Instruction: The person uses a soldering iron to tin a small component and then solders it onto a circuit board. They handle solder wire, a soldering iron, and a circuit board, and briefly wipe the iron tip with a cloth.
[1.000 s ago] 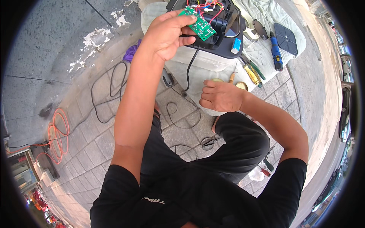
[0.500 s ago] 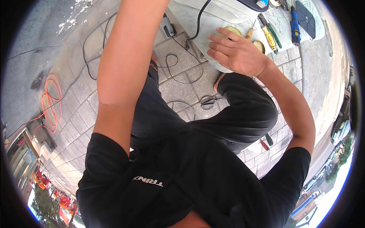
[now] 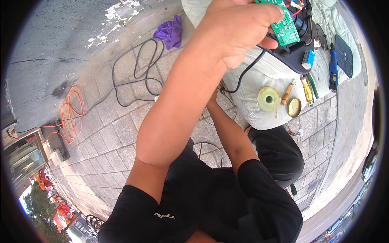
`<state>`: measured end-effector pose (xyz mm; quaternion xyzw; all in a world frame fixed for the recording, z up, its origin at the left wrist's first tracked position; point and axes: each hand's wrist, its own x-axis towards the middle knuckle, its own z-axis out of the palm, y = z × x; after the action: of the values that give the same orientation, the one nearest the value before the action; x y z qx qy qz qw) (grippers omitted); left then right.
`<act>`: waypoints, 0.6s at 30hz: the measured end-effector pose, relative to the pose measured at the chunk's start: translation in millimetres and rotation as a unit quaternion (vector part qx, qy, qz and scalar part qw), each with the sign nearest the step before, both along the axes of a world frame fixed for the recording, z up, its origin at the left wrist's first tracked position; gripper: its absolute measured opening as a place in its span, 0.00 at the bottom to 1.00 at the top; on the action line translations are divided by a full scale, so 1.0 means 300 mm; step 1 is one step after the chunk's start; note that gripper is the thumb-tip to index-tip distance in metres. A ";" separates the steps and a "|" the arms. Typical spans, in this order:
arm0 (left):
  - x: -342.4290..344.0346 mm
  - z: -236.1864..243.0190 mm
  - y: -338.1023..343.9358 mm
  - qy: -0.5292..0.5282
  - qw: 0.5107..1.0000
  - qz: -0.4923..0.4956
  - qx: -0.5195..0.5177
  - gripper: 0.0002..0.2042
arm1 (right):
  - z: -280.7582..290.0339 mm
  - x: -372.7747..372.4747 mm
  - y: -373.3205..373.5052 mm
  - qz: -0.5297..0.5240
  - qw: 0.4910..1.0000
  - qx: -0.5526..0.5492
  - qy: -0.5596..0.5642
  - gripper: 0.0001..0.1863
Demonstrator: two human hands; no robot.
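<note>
My left hand grips a green circuit board by its edge, thumb on top, with red wires at the board's far end. Under the board lies an open black appliance housing on a white cloth-covered surface. My right arm passes beneath the left forearm, reaching toward the paving left of the cloth. Only a sliver of my right hand shows by the wrist; its fingers are hidden. A pale green roll, a wooden-handled hook tool and a small round tin lie on the cloth nearby.
Yellow-handled pliers, a blue tool and a black panel lie at the right. A black cable runs off the housing. A purple cloth, loose black cable and coiled orange cord lie at left.
My view has shifted so the housing and board show. My right hand has left the roll on the cloth and crossed leftward under my left arm. The grey tool on the paving is now hidden.
</note>
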<state>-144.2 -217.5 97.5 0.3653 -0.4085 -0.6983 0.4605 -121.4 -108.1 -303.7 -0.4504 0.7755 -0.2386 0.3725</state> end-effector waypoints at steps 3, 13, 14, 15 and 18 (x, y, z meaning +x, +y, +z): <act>0.003 -0.017 0.020 0.038 0.999 0.037 -0.008 0.16 | -0.085 0.021 -0.088 -0.047 0.998 0.045 0.005 0.23; -0.018 -0.040 0.027 0.057 0.997 0.041 -0.012 0.13 | 0.109 -0.071 -0.027 0.066 0.996 -0.027 -0.046 0.27; -0.016 -0.032 0.030 0.001 0.997 0.063 -0.043 0.13 | 0.230 -0.086 0.052 0.067 0.988 -0.077 -0.119 0.26; -0.026 -0.049 0.019 0.082 0.994 0.064 -0.021 0.10 | 0.360 -0.084 0.129 0.074 0.970 -0.120 -0.199 0.26; -0.037 0.003 0.005 0.026 0.999 0.003 0.034 0.10 | 0.278 -0.242 0.330 0.135 0.960 -0.237 -0.057 0.26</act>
<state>-155.4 -216.0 98.2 0.3635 -0.3713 -0.7196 0.4606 -193.9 -9.0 -220.3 -0.6121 0.6058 -0.3885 0.3277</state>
